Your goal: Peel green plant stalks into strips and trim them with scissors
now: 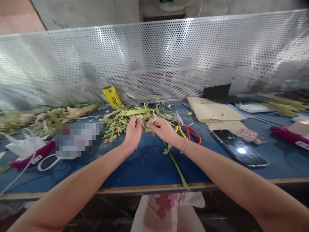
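My left hand (134,130) is closed in a pinch over the front of a heap of green plant scraps (114,124). What its fingertips hold is too small to make out. Close beside it, my right hand (160,127) pinches a small pale green plant piece (153,121). Below the right wrist, a long green stem (178,169) runs down to the table's front edge; its upper end is hidden by the hand. Red-handled scissors (200,140) lie just past the right wrist, with a yellow-handled tool (177,129) against them.
A yellow tube (111,96) leans near the perforated metal screen (156,48). Brown paper (212,109), a phone (238,148) and a pink case (246,134) lie right. More plant scraps, purple power strips (45,151) (287,137) and white cables occupy the blue table's sides.
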A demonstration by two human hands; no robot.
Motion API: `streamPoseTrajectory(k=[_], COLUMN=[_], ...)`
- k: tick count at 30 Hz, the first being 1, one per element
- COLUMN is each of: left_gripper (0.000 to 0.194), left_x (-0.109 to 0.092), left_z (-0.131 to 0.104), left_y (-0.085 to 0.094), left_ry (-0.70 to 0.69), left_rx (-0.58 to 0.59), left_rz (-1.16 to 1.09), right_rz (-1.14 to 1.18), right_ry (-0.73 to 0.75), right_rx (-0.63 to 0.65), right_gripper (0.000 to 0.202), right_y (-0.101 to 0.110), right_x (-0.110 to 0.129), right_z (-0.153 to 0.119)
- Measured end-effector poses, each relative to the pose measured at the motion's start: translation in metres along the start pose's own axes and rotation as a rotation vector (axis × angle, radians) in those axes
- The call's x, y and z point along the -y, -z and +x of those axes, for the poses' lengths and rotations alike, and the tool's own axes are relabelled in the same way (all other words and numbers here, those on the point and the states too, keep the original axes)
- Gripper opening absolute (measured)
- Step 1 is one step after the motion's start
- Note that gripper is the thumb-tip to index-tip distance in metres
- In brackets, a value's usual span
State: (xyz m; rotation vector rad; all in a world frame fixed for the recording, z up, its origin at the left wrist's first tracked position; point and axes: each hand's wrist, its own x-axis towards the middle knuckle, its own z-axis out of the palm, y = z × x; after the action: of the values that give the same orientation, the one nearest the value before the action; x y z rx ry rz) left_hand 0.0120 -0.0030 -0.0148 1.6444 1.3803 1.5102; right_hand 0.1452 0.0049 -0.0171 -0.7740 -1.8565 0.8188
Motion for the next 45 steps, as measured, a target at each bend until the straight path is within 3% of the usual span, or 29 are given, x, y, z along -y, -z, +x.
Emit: streamPoseTrajectory(k=[7, 16, 22, 31, 34, 40, 45], left_gripper=[0.023, 0.016, 0.017, 0.017, 0.017, 0.022, 0.025], left_x=[0.001, 0.001, -0.006, -0.016, -0.016, -0.011, -0.005], left_z=[0.001, -0.001, -0.004, -0.013, -0.012, -0.007, -0.006], left_y=[0.000, -0.001, -0.003, -0.006, -0.005, -0.003, -0.004], left_ry=[0.020, 0.057, 0.043, -0.003, 0.015, 0.119, 0.134], left_rx=[0.077, 0.122, 0.160, 0.142, 0.147, 0.206, 0.272], left_rz=[-0.091, -0.043, -0.102, -0.240, -0.267, -0.290, -0.198], right_rz=[0.002, -0.093, 0.084, 0.430, 0.452, 0.376, 0.298], right_ry=[-0.020, -0.091, -0.051, -0.192, -0.190, -0.276, -0.175], right_rx=[0.020, -0.068, -0.132, -0.254, -0.253, -0.128, -0.162], right_gripper=[0.006, 0.010, 0.006, 0.010, 0.010, 0.022, 0.023], right_y=[-0.001, -0.005, -0.011, -0.021, -0.020, -0.012, -0.010], right_x=[-0.004, -0.004, 0.001, 0.012, 0.010, -0.003, -0.006], right_z=[0.000, 0.000, -0.002, -0.003, -0.002, 0.001, 0.001])
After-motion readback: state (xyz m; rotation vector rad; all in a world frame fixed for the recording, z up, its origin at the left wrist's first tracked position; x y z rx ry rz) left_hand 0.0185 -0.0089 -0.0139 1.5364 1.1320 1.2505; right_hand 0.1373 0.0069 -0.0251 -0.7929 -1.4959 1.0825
